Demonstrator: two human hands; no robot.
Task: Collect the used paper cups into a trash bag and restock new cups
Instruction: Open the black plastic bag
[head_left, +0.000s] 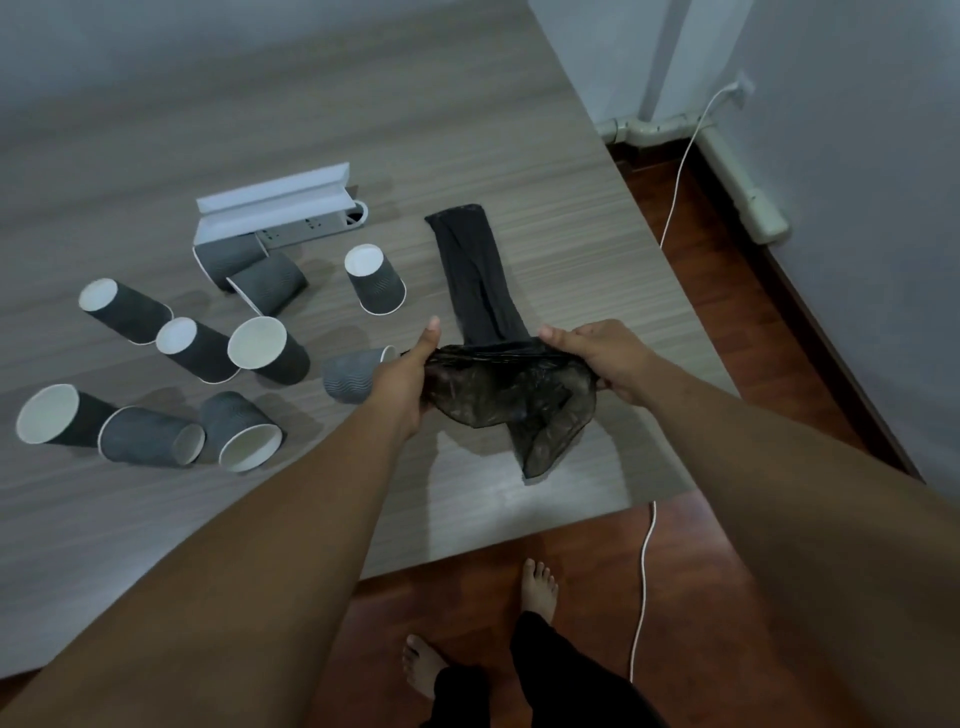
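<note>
Your left hand (402, 376) and right hand (597, 353) each pinch one side of the thin black plastic trash bag (498, 395), fingers clenched on the film at its near end. You hold them apart this way, it seems, to work the mouth open before any cup goes in. The gathered part hangs bunched between your hands just above the grey wood-grain tabletop (467, 130), while the rest of the bag lies flat as a long dark strip stretching away from you.

The used dark ribbed paper cups (260, 351) are scattered to your left, most tipped on their sides, one standing upside down near the strip; another lies right against your left wrist. None is in the bag yet, so collection has not begun. Two cups rest against the white flip-lid socket box (275, 205) set into the tabletop. No fresh cups for restocking are in view.
</note>
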